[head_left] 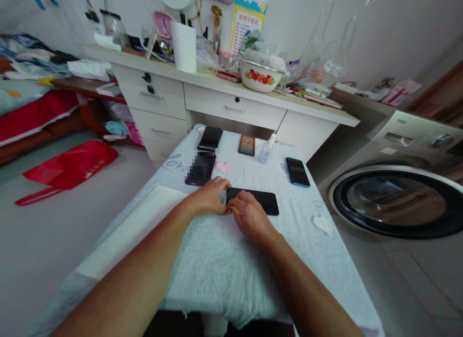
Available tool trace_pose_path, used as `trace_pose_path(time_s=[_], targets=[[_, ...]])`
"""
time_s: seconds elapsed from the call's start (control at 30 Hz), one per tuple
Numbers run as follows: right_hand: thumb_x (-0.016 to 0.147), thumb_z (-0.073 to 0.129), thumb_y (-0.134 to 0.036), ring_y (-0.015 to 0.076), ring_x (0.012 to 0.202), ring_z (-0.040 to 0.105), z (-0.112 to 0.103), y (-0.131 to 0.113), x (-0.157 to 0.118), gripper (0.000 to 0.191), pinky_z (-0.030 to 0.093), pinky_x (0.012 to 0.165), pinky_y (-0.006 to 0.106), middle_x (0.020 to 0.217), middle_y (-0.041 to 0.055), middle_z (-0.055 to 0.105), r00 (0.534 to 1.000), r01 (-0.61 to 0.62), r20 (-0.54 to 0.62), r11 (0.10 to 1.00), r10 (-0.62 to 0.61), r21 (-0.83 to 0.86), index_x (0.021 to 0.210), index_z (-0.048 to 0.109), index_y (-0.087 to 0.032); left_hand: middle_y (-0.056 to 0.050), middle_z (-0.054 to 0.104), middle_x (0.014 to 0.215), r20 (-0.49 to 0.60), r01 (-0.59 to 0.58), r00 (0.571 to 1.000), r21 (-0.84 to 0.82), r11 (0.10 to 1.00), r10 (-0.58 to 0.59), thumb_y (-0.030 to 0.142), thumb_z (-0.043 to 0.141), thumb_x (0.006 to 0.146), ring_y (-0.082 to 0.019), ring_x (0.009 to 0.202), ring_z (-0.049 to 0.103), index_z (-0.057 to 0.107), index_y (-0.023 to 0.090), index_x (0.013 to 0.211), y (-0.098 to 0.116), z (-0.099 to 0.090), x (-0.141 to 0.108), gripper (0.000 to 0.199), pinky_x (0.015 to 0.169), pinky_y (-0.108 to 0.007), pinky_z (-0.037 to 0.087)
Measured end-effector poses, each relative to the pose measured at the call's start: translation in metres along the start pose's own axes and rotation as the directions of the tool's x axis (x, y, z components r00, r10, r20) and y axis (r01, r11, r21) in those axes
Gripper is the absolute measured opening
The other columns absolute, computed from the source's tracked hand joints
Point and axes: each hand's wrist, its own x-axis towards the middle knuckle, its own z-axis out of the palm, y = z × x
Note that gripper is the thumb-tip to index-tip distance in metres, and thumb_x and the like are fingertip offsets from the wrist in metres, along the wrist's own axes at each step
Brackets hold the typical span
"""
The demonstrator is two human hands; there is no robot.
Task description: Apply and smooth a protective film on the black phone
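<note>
A black smartphone [265,200] lies sideways, screen up, on the cloth-covered table in front of me. My left hand [210,196] grips its left end, thumb on the near side and fingers on the far side. Over the left part of the screen, my right hand [250,216] is closed with fingers bent down. A small tan bit shows at its fingertips; what it is I cannot make out. Part of the phone is hidden under this hand. Just beyond my left hand is another dark phone [202,169], partly blurred out.
Farther back are a stack of dark phones [210,138], a brownish phone-shaped item [246,146] and a clear spray bottle [266,149]. A blue-edged phone [297,172] lies right. White folded material [137,226] runs along the left. A washing machine [398,148] stands at right.
</note>
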Motion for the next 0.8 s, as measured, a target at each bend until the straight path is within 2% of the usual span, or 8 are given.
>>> trace_pose_path(time_s=[0.17, 0.47, 0.8], targets=[[0.086, 0.047, -0.007, 0.0162, 0.089, 0.050, 0.002, 0.001, -0.001, 0.025, 0.039, 0.081, 0.024, 0.093, 0.0051, 0.056, 0.999, 0.040, 0.007, 0.999, -0.040, 0.007, 0.092, 0.068, -0.019, -0.005, 0.052, 0.108, -0.003, 0.011, 1.000, -0.010, 1.000, -0.011, 0.032, 0.073, 0.057, -0.025, 0.106, 0.053, 0.051, 0.022, 0.103, 0.000, 0.001, 0.000, 0.052, 0.091, -0.034, 0.044], [0.075, 0.050, -0.003, 0.0157, 0.084, 0.049, -0.008, 0.011, -0.007, 0.023, 0.037, 0.074, 0.025, 0.088, 0.0042, 0.055, 0.999, -0.042, -0.002, 0.998, 0.042, -0.049, 0.085, 0.066, -0.017, -0.005, 0.053, 0.109, 0.019, 0.042, 0.999, -0.020, 0.999, -0.042, 0.035, 0.074, 0.055, -0.026, 0.107, 0.053, 0.052, 0.022, 0.105, 0.002, -0.003, -0.001, 0.057, 0.091, -0.035, 0.044], [0.075, 0.047, -0.002, 0.0147, 0.080, 0.049, -0.022, 0.027, -0.015, 0.022, 0.035, 0.072, 0.024, 0.080, 0.0025, 0.051, 0.997, -0.070, 0.020, 0.997, 0.070, -0.026, 0.077, 0.063, -0.017, -0.005, 0.052, 0.109, 0.007, 0.008, 1.000, -0.034, 0.999, -0.008, 0.035, 0.070, 0.056, -0.024, 0.107, 0.052, 0.051, 0.023, 0.106, -0.001, -0.001, -0.001, 0.055, 0.091, -0.034, 0.043]])
